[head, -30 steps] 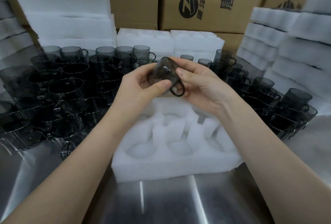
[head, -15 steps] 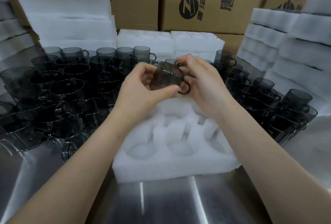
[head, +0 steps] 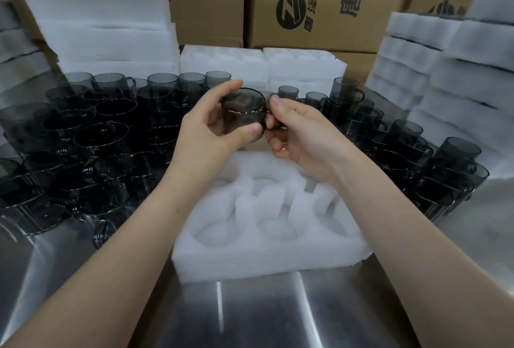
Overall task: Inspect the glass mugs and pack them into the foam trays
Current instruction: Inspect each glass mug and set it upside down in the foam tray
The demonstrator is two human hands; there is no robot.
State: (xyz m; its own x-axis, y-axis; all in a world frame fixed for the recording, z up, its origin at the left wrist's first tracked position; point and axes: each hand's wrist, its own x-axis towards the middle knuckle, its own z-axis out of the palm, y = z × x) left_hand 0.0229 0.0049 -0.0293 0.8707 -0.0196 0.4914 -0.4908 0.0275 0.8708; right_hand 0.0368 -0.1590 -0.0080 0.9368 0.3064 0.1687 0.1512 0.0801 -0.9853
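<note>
Mug (head: 243,114) in left hand (head: 205,136), right hand (head: 303,136); foam tray (head: 264,258) beneath, mugs (head: 105,130) alongside

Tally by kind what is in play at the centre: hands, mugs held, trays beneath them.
Hands: 2, left hand and right hand
Mug, held by both: 1
Tray: 1
Total: 4

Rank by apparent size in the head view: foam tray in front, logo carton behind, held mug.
foam tray
logo carton (farther and cropped, so order with the tray unsure)
held mug, smallest
</note>
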